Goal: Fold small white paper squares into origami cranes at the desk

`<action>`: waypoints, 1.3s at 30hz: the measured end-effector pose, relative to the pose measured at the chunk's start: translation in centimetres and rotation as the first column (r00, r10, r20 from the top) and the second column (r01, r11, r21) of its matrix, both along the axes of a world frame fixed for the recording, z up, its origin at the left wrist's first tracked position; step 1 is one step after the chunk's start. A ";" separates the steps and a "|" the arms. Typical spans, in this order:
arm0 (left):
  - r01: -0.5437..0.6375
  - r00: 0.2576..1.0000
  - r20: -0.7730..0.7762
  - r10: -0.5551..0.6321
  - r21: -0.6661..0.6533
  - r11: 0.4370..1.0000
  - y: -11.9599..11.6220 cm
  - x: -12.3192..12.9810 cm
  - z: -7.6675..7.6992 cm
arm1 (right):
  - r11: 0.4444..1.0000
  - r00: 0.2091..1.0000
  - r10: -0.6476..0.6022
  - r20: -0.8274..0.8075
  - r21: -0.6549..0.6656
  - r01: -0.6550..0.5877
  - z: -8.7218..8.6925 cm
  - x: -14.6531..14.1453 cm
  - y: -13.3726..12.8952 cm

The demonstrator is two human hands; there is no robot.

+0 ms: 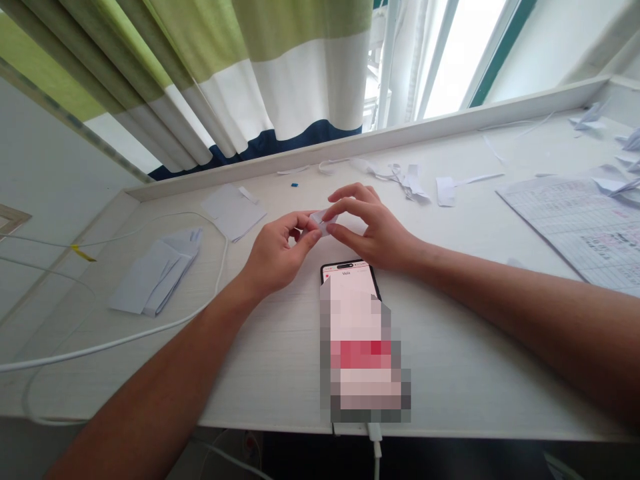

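Observation:
A small piece of white paper (pixel 325 219) is held just above the desk's middle, beyond the phone. My left hand (pixel 285 247) pinches its left side between thumb and curled fingers. From the right, my right hand (pixel 367 223) has its thumb and index finger at the paper's right side, with the other fingers raised. The paper looks folded, though the fingers cover part of it. A phone (pixel 350 320) lies on the desk below my hands, its lit screen mostly pixelated.
White desk (pixel 270 360) with a raised back edge. Folded papers (pixel 160 273) and a flat sheet (pixel 235 212) lie left, with a white cable (pixel 150 331) looping past. Paper scraps (pixel 410 181), a tiny blue piece (pixel 295 185) and a written sheet (pixel 575 220) lie behind and right.

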State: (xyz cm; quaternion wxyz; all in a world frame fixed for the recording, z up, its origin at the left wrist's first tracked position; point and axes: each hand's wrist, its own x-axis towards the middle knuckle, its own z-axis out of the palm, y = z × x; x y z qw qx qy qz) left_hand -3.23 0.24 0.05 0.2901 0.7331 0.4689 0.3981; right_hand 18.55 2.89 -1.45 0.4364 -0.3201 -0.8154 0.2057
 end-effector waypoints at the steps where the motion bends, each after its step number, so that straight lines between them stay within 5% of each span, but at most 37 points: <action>1: -0.003 1.000 0.002 0.003 -0.004 1.000 0.0 -0.1 -0.1 | 1.000 1.000 0.011 -0.004 -0.006 -0.011 0.0 0.0 0.1; 9: 0.018 0.996 -0.086 -0.017 0.020 1.000 -0.1 0.0 -0.1 | 0.992 0.996 0.064 -0.055 -0.104 -0.070 -0.1 0.0 0.3; 19: 0.027 0.990 0.142 -0.019 -0.054 0.998 0.2 0.4 -1.1 | 0.955 0.988 -0.008 -0.152 -0.294 -0.037 0.1 -0.5 0.1; 35: -0.001 0.946 0.312 0.090 -0.277 0.961 -0.3 1.5 -0.9 | 0.873 0.919 0.082 -0.386 -0.417 -0.253 0.1 -0.3 0.1; 39: -0.079 0.973 0.210 0.092 -0.072 0.994 -0.3 1.5 -0.7 | 0.884 0.918 0.066 -0.390 -0.404 -0.236 0.3 -0.2 0.0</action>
